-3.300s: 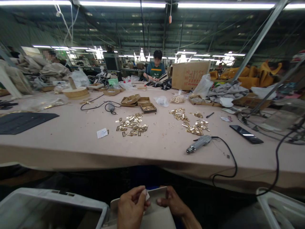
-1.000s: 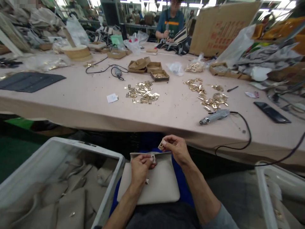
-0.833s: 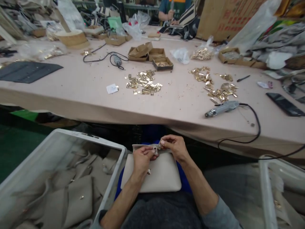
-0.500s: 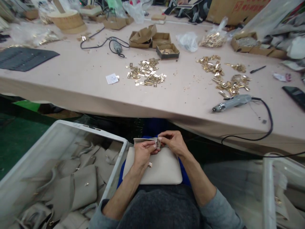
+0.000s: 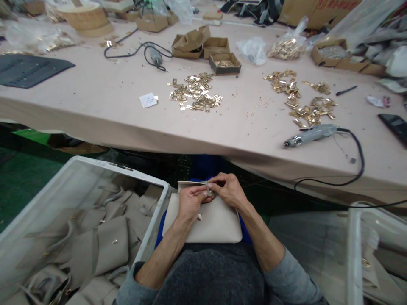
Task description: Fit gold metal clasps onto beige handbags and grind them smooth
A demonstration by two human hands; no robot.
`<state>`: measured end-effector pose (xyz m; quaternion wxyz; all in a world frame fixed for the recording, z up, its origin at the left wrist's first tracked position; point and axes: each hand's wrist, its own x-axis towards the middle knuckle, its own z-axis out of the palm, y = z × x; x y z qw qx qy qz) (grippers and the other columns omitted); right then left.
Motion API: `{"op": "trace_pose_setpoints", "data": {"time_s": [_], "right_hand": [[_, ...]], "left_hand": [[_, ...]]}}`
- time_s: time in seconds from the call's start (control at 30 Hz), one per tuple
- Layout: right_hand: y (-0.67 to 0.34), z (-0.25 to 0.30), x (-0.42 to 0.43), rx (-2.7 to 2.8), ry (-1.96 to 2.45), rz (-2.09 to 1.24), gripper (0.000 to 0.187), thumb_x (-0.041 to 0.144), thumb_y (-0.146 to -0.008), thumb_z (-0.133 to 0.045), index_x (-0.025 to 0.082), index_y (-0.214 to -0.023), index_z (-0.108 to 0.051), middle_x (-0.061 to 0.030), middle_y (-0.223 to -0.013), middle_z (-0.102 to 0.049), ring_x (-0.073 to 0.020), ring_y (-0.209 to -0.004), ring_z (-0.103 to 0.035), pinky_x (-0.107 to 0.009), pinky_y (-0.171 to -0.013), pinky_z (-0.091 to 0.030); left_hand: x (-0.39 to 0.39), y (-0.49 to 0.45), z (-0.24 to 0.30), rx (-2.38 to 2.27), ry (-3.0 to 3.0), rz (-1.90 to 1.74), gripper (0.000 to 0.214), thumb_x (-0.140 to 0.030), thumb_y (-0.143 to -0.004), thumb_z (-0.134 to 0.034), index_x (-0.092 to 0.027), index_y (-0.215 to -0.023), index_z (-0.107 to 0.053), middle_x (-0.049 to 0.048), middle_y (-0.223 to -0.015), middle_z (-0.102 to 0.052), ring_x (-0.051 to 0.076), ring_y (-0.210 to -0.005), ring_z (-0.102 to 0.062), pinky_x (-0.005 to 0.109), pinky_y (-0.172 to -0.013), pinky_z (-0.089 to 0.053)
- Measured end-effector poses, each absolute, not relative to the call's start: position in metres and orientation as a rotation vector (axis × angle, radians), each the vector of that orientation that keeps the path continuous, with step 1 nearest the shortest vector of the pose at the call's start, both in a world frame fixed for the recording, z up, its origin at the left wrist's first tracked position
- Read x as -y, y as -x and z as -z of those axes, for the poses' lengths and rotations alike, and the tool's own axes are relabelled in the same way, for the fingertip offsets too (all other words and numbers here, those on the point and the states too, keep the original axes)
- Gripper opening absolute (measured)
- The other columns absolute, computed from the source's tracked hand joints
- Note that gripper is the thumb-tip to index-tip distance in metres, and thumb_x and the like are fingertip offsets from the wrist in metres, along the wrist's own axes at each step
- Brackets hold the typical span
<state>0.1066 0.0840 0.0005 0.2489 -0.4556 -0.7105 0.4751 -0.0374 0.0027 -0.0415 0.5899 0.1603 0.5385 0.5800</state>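
Observation:
A cream handbag [image 5: 219, 224] lies across my lap, its flap [image 5: 190, 184] raised at the far side. My left hand [image 5: 191, 201] is closed on the flap's edge, thumb and fingers pinching it. At the same edge my right hand [image 5: 228, 189] pinches a small metal clasp plate [image 5: 210, 192] against the flap; the fingers hide part of it. On the bag's front, beside my left wrist, sits a small gold-coloured lock piece [image 5: 199, 217].
Plastic crates stand at left [image 5: 152, 220] and right [image 5: 353, 254], with similar bags inside. On the table [image 5: 127, 114] lie gold metal plates [image 5: 197, 93], more fittings [image 5: 313, 108], a corded electric screwdriver [image 5: 310, 134], small cardboard boxes [image 5: 225, 67] and a phone [image 5: 394, 127].
My right hand has shifted slightly left and brought the metal plate down closer against the flap's edge. My left hand keeps its hold. The whole view has shifted a little.

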Motion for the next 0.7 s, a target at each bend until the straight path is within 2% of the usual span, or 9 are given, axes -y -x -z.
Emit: {"op": "trace_pose_setpoints", "data": {"time_s": [0.17,0.3,0.43,0.6,0.7], "right_hand": [[-0.108,-0.001,-0.084,1.968,1.221,-1.272,0.01,0.019,-0.084,-0.074,0.02,-0.086,-0.083,-0.0041,-0.081,-0.072,-0.0144,-0.07,-0.061,-0.028,-0.066,-0.043],[-0.109,-0.003,-0.086,1.989,1.192,-1.294,0.009,0.019,-0.083,-0.075,0.02,-0.085,-0.083,-0.0043,-0.081,-0.073,-0.0159,-0.074,-0.063,-0.029,-0.069,-0.044],[-0.108,-0.001,-0.086,1.974,1.186,-1.334,0.008,0.019,-0.081,-0.075,0.019,-0.081,-0.083,-0.0048,-0.081,-0.074,-0.0172,-0.075,-0.066,-0.028,-0.069,-0.046],[-0.107,0.001,-0.076,1.99,1.284,-1.289,0.018,0.021,-0.085,-0.067,0.022,-0.091,-0.084,-0.0053,-0.092,-0.08,-0.0221,-0.083,-0.073,-0.03,-0.077,-0.052],[-0.107,0.001,-0.072,1.949,1.358,-1.281,0.017,0.021,-0.083,-0.068,0.021,-0.091,-0.084,-0.0057,-0.091,-0.081,-0.0234,-0.084,-0.075,-0.03,-0.076,-0.053]], "left_hand": [[-0.003,0.036,0.034,-1.276,-0.378,-1.35,0.034,-0.022,-0.059,-0.089,-0.008,-0.089,-0.082,0.0146,-0.078,-0.08,0.021,-0.063,-0.076,0.025,-0.061,-0.062],[-0.001,0.037,0.029,-1.279,-0.433,-1.317,0.029,-0.026,-0.065,-0.085,-0.008,-0.088,-0.082,0.0143,-0.078,-0.08,0.02,-0.063,-0.076,0.024,-0.06,-0.061],[-0.001,0.034,0.031,-1.343,-0.443,-1.294,0.029,-0.029,-0.063,-0.087,-0.008,-0.081,-0.079,0.0121,-0.07,-0.077,0.019,-0.055,-0.072,0.023,-0.051,-0.058],[-0.001,0.028,0.033,-1.354,-0.414,-1.298,0.027,-0.029,-0.061,-0.084,-0.009,-0.076,-0.072,0.0094,-0.057,-0.072,0.017,-0.044,-0.066,0.022,-0.044,-0.053],[-0.001,0.024,0.029,-1.343,-0.433,-1.252,0.025,-0.028,-0.061,-0.081,-0.011,-0.074,-0.068,0.0097,-0.056,-0.072,0.017,-0.043,-0.065,0.022,-0.041,-0.05]]}}
